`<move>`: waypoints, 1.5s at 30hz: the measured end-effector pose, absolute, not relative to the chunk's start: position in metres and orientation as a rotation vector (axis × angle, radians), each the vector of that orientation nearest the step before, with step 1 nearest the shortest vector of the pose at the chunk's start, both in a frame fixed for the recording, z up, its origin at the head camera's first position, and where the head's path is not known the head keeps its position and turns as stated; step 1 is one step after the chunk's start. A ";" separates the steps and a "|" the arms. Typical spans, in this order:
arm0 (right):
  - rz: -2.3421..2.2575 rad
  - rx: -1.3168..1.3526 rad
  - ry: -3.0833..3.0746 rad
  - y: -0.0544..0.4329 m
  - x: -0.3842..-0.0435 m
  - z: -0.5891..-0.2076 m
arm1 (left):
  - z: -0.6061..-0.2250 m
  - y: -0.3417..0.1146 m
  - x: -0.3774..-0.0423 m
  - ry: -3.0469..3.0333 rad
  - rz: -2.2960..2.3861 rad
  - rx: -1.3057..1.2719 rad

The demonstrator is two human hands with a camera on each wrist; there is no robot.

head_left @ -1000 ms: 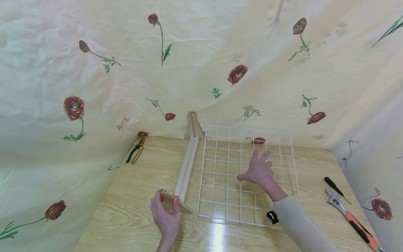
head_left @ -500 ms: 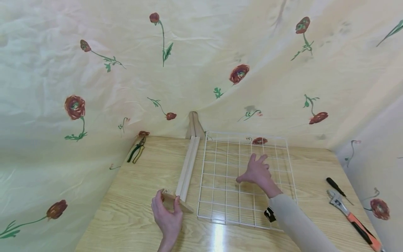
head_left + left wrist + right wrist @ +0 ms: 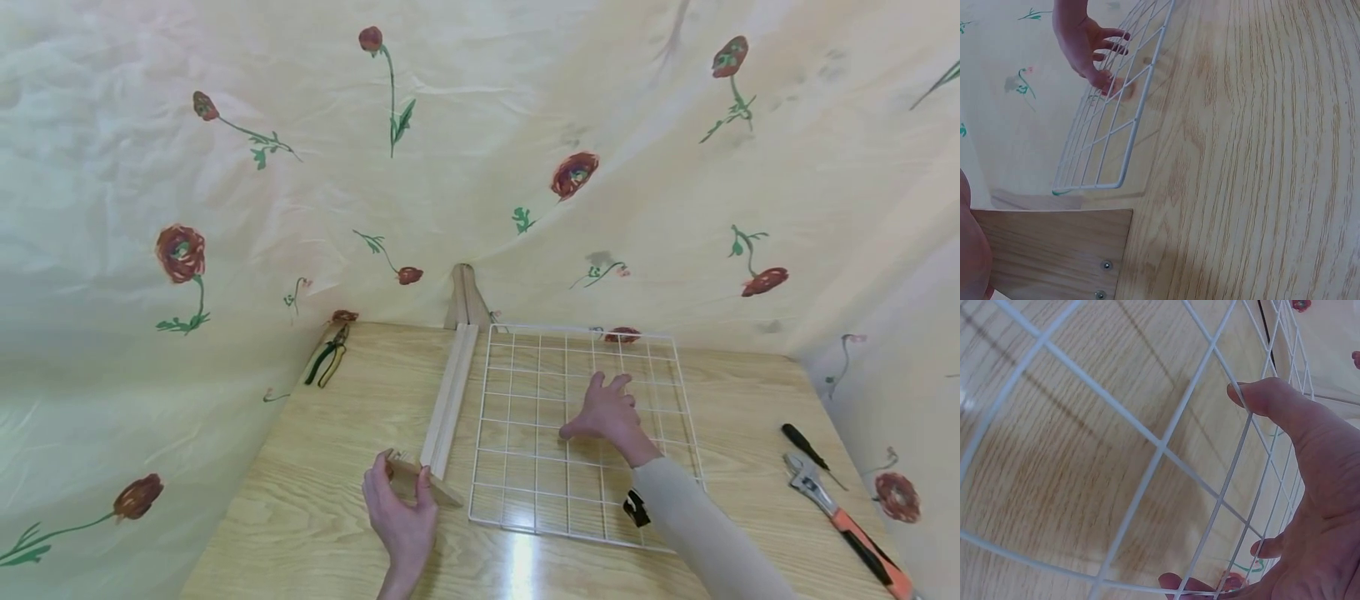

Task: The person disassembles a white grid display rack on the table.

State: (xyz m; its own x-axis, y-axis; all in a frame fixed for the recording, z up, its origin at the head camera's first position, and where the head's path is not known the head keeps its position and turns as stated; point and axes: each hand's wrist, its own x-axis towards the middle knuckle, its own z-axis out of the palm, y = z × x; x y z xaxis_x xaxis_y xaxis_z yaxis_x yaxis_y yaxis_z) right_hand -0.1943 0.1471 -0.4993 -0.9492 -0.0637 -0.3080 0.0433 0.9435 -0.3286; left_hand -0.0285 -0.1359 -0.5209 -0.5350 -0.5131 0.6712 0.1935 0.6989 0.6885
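My left hand [image 3: 401, 512] pinches a flat wooden end board [image 3: 438, 489], fingers on its far edge and thumb on the near side. Two screw heads show in that board [image 3: 1079, 256] in the left wrist view. From it a pale wooden beam [image 3: 448, 400] runs back to another upright wooden end piece [image 3: 465, 300] by the wall. My right hand [image 3: 606, 417] is spread over a white wire grid panel [image 3: 525, 475] and holds it, with thumb and fingertips reaching through the mesh. The panel [image 3: 1129, 140] is raised off the table, right of the beam.
Pliers [image 3: 327, 354] lie at the back left of the wood-grain table [image 3: 300, 500]. A screwdriver [image 3: 805, 446] and an adjustable wrench [image 3: 843, 521] lie at the right. A flowered sheet [image 3: 480, 167] hangs behind. A small black piece [image 3: 636, 507] sits by the right sleeve.
My right hand has moved slightly left and nearer, and the grid panel's far edge has come down with it. The left hand keeps its hold on the end board.
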 end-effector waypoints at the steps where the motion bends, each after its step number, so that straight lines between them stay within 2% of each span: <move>1: -0.478 -0.016 2.778 0.147 -0.195 -0.500 | -0.521 -0.135 -0.029 -1.940 -0.917 0.245; 16: -0.469 0.007 2.738 0.151 -0.205 -0.509 | -0.524 -0.132 -0.032 -1.943 -0.905 0.252; 45: -0.463 0.035 2.710 0.145 -0.204 -0.507 | -0.525 -0.134 -0.030 -1.958 -0.910 0.258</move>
State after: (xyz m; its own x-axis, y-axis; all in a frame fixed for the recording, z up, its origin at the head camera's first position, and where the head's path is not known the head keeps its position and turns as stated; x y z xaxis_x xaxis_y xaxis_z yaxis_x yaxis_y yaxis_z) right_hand -0.2042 0.1450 -0.5072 -0.9239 -0.0401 -0.3805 0.0884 0.9452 -0.3143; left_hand -0.0304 -0.1343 -0.5246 -0.5456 -0.5122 0.6633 0.1766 0.7035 0.6884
